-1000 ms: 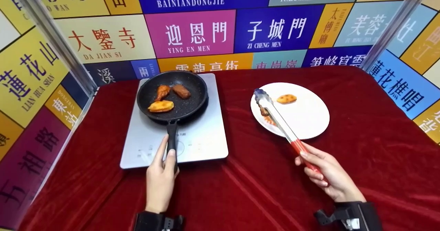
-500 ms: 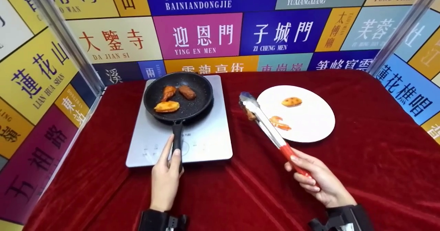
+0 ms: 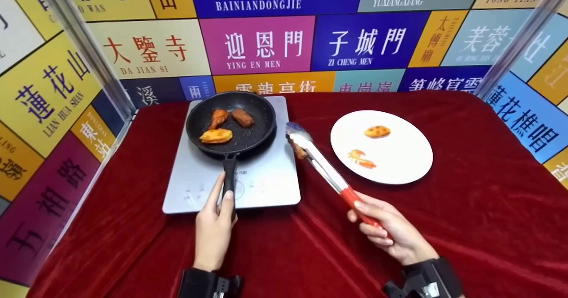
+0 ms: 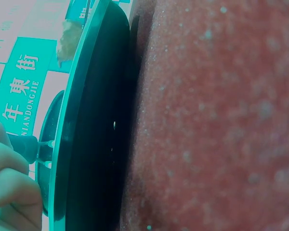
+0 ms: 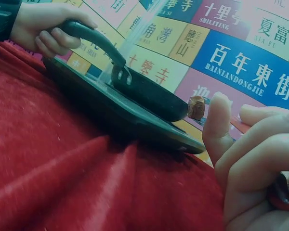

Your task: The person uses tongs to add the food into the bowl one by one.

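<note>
Left hand (image 3: 214, 229): your fingers curl round the handle (image 3: 229, 170) of the pan (image 3: 254, 135), hiding its end.
Right hand (image 3: 390, 227): your fingers grip the tongs (image 3: 327, 168), partly covering the red end.
Brown piece (image 3: 298, 150): held in the tongs near the stove (image 3: 273, 187), partly hidden, kind unclear.
Left wrist view: stove covers most of the pan.

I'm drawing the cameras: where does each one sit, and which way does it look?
Head: on the head, looking forward and down at pan and plate; left hand and right hand show.
Left wrist: on that wrist, tipped sideways, looking past cooktop; left hand shows.
Right wrist: on that wrist, looking across red cloth; both hands show.
Both wrist views share pan and left hand.
</note>
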The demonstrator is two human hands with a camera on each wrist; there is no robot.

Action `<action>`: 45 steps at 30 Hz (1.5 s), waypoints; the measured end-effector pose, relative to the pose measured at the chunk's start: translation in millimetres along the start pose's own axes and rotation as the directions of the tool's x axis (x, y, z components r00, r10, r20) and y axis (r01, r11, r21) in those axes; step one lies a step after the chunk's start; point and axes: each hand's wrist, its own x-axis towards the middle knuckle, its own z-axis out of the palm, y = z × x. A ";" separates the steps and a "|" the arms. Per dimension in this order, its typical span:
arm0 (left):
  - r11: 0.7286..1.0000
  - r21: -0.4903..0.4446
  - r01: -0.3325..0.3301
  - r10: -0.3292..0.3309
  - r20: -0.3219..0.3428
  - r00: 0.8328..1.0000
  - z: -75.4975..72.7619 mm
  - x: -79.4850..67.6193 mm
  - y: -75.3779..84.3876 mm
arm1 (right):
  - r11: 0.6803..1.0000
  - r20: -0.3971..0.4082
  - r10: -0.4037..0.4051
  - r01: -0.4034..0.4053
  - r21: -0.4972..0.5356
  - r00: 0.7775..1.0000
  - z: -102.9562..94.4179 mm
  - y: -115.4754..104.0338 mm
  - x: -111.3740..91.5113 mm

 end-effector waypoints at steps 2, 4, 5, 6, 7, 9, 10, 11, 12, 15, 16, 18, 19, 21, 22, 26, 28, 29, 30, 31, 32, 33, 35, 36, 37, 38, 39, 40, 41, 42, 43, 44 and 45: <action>1.000 0.005 0.003 -0.003 -0.001 1.000 -0.6 -0.9 2.1 | 1.000 0.014 0.009 -0.009 0.002 1.000 3.9 0.6 4.3; 1.000 0.004 0.006 -0.006 0.003 1.000 -0.7 -1.3 3.1 | 1.000 0.025 0.011 -0.012 0.006 1.000 7.6 0.8 7.8; 1.000 0.002 0.005 -0.005 0.006 1.000 -0.6 -1.1 2.7 | 1.000 0.033 0.009 -0.009 0.009 0.999 9.3 0.8 9.5; 1.000 -0.003 0.006 -0.006 0.004 1.000 -0.2 -1.0 2.4 | 1.000 0.044 0.005 -0.006 0.014 0.999 11.2 0.8 11.1; 1.000 -0.004 0.006 -0.006 0.002 1.000 0.3 -0.7 1.5 | 1.000 0.052 0.003 -0.004 0.014 0.999 13.1 0.7 12.9; 1.000 -0.009 0.004 -0.004 0.002 1.000 1.8 2.8 -8.5 | 1.000 0.067 0.002 -0.003 0.014 0.998 16.8 0.1 16.5; 1.000 -0.008 0.000 0.001 0.005 1.000 2.3 4.4 -13.1 | 1.000 0.072 0.002 -0.003 0.013 0.997 18.5 -0.2 18.2; 1.000 -0.008 -0.005 0.005 0.007 1.000 2.8 6.0 -18.0 | 1.000 0.075 0.003 -0.004 0.011 0.997 20.0 -0.5 20.0; 1.000 -0.007 -0.010 0.010 0.007 1.000 3.2 7.6 -22.6 | 1.000 0.075 0.004 -0.005 0.006 0.997 21.5 -0.8 21.8; 1.000 -0.006 -0.020 0.020 0.009 1.000 4.6 10.1 -32.2 | 1.000 0.060 0.014 -0.014 -0.007 0.998 24.6 -1.0 26.1; 1.000 -0.007 -0.021 0.021 0.009 1.000 5.0 9.8 -32.4 | 1.000 0.054 0.017 -0.016 -0.012 0.998 25.2 -0.7 27.1; 1.000 -0.004 -0.026 0.026 0.005 1.000 6.0 9.4 -33.9 | 1.000 0.044 0.020 -0.019 -0.020 0.999 26.1 0.3 28.6; 1.000 -0.002 -0.028 0.028 0.003 1.000 6.5 8.9 -34.5 | 1.000 0.038 0.025 -0.024 -0.020 0.999 26.4 0.7 28.9; 1.000 -0.002 -0.029 0.029 0.004 1.000 7.6 8.3 -35.7 | 0.999 0.028 0.032 -0.031 -0.026 0.999 27.0 1.2 29.5; 1.000 -0.004 -0.029 0.029 0.006 1.000 8.2 8.0 -35.7 | 0.999 0.025 0.031 -0.030 -0.028 0.999 27.1 1.1 29.9; 1.000 -0.015 -0.024 0.024 0.012 1.000 9.4 7.8 -35.7 | 0.999 0.014 0.031 -0.031 -0.035 0.999 28.9 -2.2 34.5; 0.999 -0.022 -0.025 0.026 0.013 1.000 8.8 8.2 -35.2 | 0.999 0.012 0.032 -0.032 -0.041 0.999 30.5 -4.6 38.8; 0.999 -0.022 -0.026 0.026 0.011 1.000 8.1 8.5 -35.3 | 0.998 0.010 0.036 -0.035 -0.046 0.999 31.7 -5.6 41.5; 0.999 -0.021 -0.028 0.028 0.009 1.000 7.3 8.8 -35.2 | 0.998 0.008 0.040 -0.039 -0.054 0.999 33.0 -6.4 44.2; 0.999 -0.020 -0.029 0.029 0.007 1.000 6.3 9.1 -35.3 | 0.997 0.005 0.042 -0.042 -0.062 0.999 34.4 -7.4 47.0; 0.999 -0.018 -0.028 0.029 0.007 1.000 5.4 9.3 -35.2 | 0.996 0.002 0.042 -0.041 -0.076 0.999 35.9 -8.2 50.0; 0.999 -0.017 -0.029 0.029 0.008 1.000 4.6 9.6 -35.1 | 0.995 -0.002 0.042 -0.042 -0.087 0.999 37.5 -8.9 52.9; 1.000 -0.016 -0.024 0.024 0.009 1.000 3.3 10.1 -35.2 | 0.992 -0.012 0.041 -0.043 -0.122 0.999 40.9 -10.6 59.0; 1.000 -0.017 -0.022 0.023 0.010 1.000 2.8 10.2 -35.3 | 0.990 -0.016 0.041 -0.043 -0.137 0.999 42.4 -11.5 61.9; 1.000 -0.021 -0.021 0.021 0.010 1.000 2.4 10.2 -35.2 | 0.987 -0.020 0.040 -0.043 -0.154 0.999 44.1 -12.6 64.8; 0.999 -0.024 -0.021 0.021 0.011 1.000 2.2 10.3 -35.0 | 0.984 -0.026 0.041 -0.045 -0.170 0.999 45.6 -13.7 67.5; 0.999 -0.027 -0.022 0.023 0.011 1.000 2.2 10.4 -35.1 | 0.982 -0.035 0.045 -0.051 -0.183 0.998 47.2 -14.9 69.9; 0.999 -0.030 -0.023 0.023 0.012 1.000 2.1 10.5 -35.0 | 0.979 -0.043 0.047 -0.055 -0.196 0.998 48.6 -16.3 72.1; 0.999 -0.029 -0.025 0.026 0.012 1.000 2.0 10.6 -34.7 | 0.977 -0.048 0.050 -0.059 -0.207 0.998 49.9 -17.6 74.0; 0.999 -0.029 -0.026 0.026 0.012 1.000 2.0 10.6 -34.5 | 0.974 -0.057 0.055 -0.066 -0.216 0.997 51.3 -18.9 75.7; 0.999 -0.030 -0.026 0.027 0.014 1.000 1.9 10.6 -33.8 | 0.971 -0.066 0.058 -0.072 -0.229 0.996 52.7 -20.2 77.2; 0.999 -0.025 -0.026 0.026 0.016 1.000 1.7 10.4 -32.9 | 0.968 -0.076 0.062 -0.078 -0.240 0.995 53.9 -21.3 78.4; 0.999 -0.021 -0.024 0.024 0.018 1.000 1.6 9.9 -31.7 | 0.964 -0.082 0.064 -0.083 -0.253 0.995 55.1 -22.4 79.4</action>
